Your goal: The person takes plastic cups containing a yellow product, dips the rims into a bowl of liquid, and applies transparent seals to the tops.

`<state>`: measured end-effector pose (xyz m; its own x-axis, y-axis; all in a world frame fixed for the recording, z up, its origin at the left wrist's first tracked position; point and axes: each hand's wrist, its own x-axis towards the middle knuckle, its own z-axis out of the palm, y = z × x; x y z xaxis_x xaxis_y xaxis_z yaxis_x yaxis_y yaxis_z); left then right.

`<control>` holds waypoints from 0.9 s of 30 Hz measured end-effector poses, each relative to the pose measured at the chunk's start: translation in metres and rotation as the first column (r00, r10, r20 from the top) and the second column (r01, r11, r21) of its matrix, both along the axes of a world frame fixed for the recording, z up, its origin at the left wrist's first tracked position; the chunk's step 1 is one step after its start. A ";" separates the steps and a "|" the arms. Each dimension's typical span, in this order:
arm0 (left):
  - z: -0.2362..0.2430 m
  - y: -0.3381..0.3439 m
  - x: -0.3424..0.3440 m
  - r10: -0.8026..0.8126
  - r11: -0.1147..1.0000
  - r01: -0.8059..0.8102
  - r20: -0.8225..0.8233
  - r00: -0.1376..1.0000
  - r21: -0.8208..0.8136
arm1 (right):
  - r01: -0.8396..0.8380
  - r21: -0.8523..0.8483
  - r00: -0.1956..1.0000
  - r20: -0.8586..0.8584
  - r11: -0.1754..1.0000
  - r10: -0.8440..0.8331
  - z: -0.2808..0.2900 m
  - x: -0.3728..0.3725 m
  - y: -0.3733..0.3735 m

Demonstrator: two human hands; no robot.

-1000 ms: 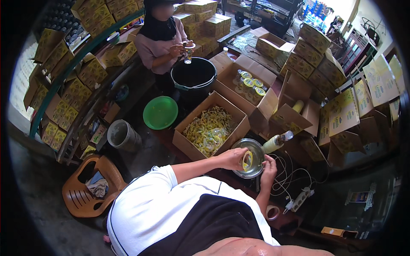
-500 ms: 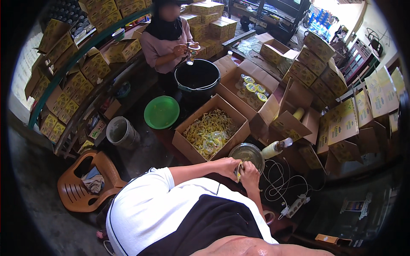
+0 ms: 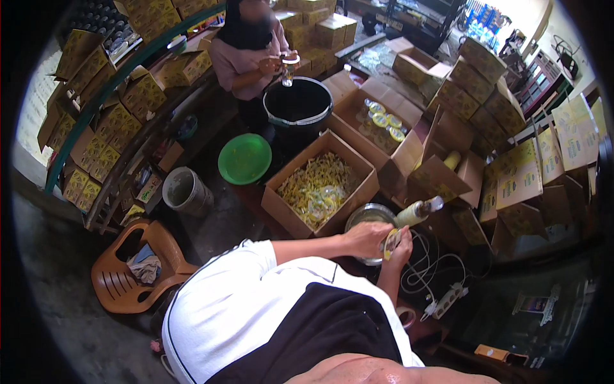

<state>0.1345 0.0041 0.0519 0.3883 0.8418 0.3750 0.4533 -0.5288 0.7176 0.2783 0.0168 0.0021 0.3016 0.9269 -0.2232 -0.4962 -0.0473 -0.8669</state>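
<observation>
Probably we do best to steady the small clear-and-yellow piece (image 3: 391, 243) with one hand and let the other work at its edge with light pressure, as its thin plastic looks likely to flex. Turning it a little at a time should be safer than squeezing, and we would want it clear of the rim of the metal bowl (image 3: 366, 215).

Our left hand (image 3: 366, 239) reaches in from the left across the bowl, its fingers bent together and closed on the piece's left side. Our right hand (image 3: 401, 249) comes up from the near side, thumb and fingers pinched on the right side. The fingertips are partly hidden, so we cannot tell how firmly either one grips.

The piece sits between both hands, by the bowl's right side, with a cream-wrapped bottle (image 3: 410, 215) beyond it and a cardboard box (image 3: 359, 198) to the far left.
</observation>
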 end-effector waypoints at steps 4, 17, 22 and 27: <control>-0.007 0.003 0.006 -0.019 0.991 0.028 -0.069 0.997 0.132 | -0.069 -0.022 0.984 -0.164 0.997 0.064 0.006 0.007 -0.005; -0.021 0.013 -0.051 0.123 0.981 -0.087 0.208 0.970 -0.174 | -0.093 0.033 0.954 0.290 0.995 0.079 0.002 0.063 -0.009; -0.009 0.010 -0.061 0.148 0.968 -0.129 0.075 0.986 -0.216 | -0.376 0.054 0.687 0.686 0.925 0.239 0.036 0.013 -0.019; -0.003 -0.007 -0.062 0.077 0.969 -0.101 -0.112 0.991 -0.228 | -0.615 0.028 0.288 0.938 0.788 0.191 0.065 -0.020 -0.039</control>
<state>0.0722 -0.0029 0.0485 0.3339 0.9339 0.1277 0.5679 -0.3074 0.7635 0.2586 -0.0221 0.0676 -0.3195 0.9186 0.2325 0.5226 0.3755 -0.7655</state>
